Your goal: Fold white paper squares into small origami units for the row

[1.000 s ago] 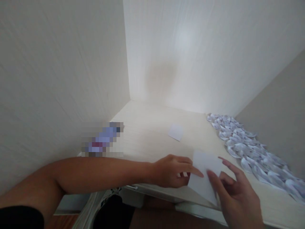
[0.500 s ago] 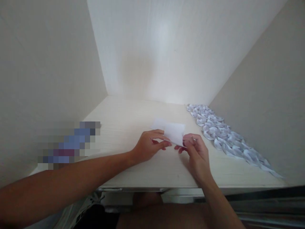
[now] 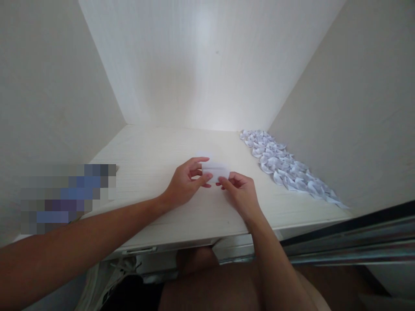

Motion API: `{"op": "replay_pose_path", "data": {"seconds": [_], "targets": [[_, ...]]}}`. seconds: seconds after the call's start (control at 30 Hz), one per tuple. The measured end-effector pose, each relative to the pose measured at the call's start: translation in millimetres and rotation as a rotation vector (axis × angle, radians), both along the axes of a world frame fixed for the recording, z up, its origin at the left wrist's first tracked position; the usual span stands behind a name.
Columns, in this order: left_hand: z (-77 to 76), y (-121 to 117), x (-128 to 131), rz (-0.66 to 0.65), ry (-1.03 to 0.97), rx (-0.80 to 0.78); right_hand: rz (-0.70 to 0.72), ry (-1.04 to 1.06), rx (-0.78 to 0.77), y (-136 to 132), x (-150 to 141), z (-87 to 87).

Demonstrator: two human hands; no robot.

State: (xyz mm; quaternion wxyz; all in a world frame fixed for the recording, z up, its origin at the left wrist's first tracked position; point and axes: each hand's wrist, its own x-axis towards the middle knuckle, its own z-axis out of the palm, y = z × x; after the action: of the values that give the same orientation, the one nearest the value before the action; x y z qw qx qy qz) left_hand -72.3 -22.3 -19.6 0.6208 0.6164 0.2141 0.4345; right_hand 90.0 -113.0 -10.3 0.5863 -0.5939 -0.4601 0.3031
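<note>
Between my two hands is a small white sheet of paper [image 3: 215,169], with a crease or folded edge running across it. My left hand [image 3: 186,179] grips its left side, thumb on the near face and the index finger stretched along the far side. My right hand [image 3: 241,188] pinches the lower right corner between thumb and fingers. Behind the paper, another pale piece of paper [image 3: 204,154] lies on the desk, partly hidden by my left fingers.
Along the right wall runs a long row of folded white paper pieces [image 3: 282,166], overlapping one another. A pixelated bluish area [image 3: 74,190] covers something at the left. The white desk [image 3: 145,147] meets walls on three sides; a drawer handle [image 3: 139,250] shows below its front edge.
The paper looks shorter now, with its near part folded up. Both thumbs have moved onto its face. My view has shifted, so the desk and the paper row sit further left and higher.
</note>
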Motion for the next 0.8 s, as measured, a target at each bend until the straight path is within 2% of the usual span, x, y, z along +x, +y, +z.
{"op": "replay_pose_path", "data": {"seconds": [0.2, 0.57, 0.8], "targets": [[3.2, -2.5, -1.0, -0.011, 0.009, 0.009, 0.011, 0.013, 0.021, -4.0, -6.2, 1.3], [3.3, -3.0, -2.2, -0.035, 0.050, -0.018, -0.087, 0.134, 0.055, -10.2, -4.3, 1.3], [9.9, -4.6, -3.8, 0.044, 0.103, -0.027, -0.127, 0.168, 0.066, -13.7, -2.8, 0.6]]}}
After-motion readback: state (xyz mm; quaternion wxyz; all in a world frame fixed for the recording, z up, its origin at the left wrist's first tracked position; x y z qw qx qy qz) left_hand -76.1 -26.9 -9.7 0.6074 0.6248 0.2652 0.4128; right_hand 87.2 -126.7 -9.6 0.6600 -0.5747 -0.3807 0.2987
